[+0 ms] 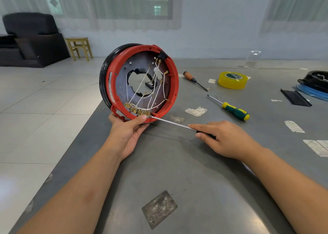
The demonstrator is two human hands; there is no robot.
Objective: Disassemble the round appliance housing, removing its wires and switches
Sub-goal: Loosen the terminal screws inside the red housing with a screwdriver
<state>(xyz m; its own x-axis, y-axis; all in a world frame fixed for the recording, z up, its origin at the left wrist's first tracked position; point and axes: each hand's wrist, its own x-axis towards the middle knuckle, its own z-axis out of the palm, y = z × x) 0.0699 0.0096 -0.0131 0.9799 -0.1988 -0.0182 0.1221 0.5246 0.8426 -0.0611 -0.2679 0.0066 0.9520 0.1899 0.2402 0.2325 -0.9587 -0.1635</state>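
Note:
A round red and black appliance housing point(113, 84) stands on edge at the table's left side, its open inside facing me. White wires point(142, 84) with brass terminals cross its grey inner plate, and a row of brass connectors point(137, 110) sits at the bottom rim. My left hand point(128, 130) grips the housing's lower rim, thumb on the switch block. My right hand point(223, 137) holds a long screwdriver point(170, 123) by its dark handle, index finger laid along the shaft. The tip touches the switch block next to my left thumb.
On the grey metal table point(177, 171) lie an orange-handled screwdriver point(194, 81), a green and yellow screwdriver point(232, 109), a yellow tape roll point(232, 80), and black and blue parts point(314, 86) at the right edge. Tape scraps dot the surface. The table's left edge drops to tiled floor.

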